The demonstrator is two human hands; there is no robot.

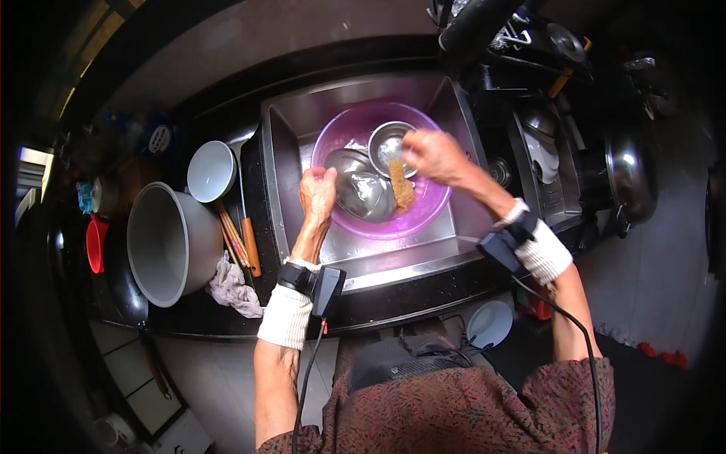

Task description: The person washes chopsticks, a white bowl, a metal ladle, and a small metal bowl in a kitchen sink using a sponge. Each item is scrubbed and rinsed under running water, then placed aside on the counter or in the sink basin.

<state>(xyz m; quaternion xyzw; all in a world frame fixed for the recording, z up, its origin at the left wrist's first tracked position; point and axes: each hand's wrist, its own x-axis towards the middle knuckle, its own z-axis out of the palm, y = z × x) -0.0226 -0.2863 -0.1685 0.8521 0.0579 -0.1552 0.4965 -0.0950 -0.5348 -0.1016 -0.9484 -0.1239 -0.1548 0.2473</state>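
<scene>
A purple plastic basin (422,218) stands in a stainless steel sink (363,258). Inside it lie a small metal bowl (390,142), larger metal bowls (366,196) with water and a brown scrubbing sponge or cloth (401,190). My left hand (319,196) is at the basin's left rim, beside the larger bowls; whether its fingers grip anything is unclear. My right hand (434,154), somewhat blurred, is over the right edge of the small bowl, its fingertips at or near the rim; contact cannot be made out.
Left of the sink are a large grey pot (159,244), a white bowl (211,171), chopsticks (232,235), a wooden-handled utensil (250,247) and a crumpled cloth (235,289). To the right, a smaller sink compartment (561,198) holds metal and white items; a dark pot (632,176) is beyond.
</scene>
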